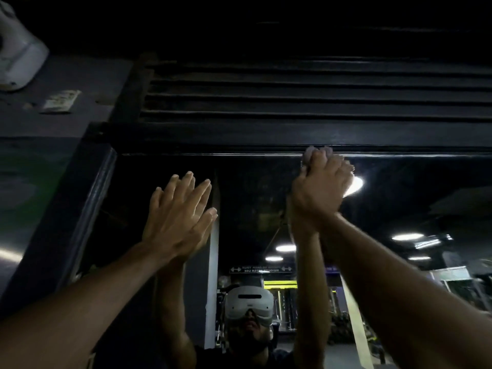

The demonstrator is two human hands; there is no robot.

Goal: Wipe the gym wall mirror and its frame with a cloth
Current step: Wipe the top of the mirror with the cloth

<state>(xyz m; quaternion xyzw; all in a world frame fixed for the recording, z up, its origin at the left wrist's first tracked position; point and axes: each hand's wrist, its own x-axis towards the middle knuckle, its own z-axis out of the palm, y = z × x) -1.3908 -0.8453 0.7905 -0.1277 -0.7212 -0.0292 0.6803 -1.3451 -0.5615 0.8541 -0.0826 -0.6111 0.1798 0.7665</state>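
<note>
So I'm up at the very top of the mirror (399, 209), working the strip where the glass meets the top bar of the frame (239, 137). My right hand (323, 187) is balled up tight around the cloth (316, 152) — bits of it poke out above my knuckles and off to the side — and it's pushed against the glass right under that bar. My left hand (178, 217) holds nothing, fingers straight, palm flat on the mirror. Looks like I'm bracing myself with it. I reckon this is the top-edge pass. Next move, I'd guess, is dragging the cloth sideways along that seam and up onto the bar itself, which calls for a stretched arm and steady pressure — easy to skip the corner. It's dim in here, so I honestly can't tell how clean the rest of the glass is.
</note>
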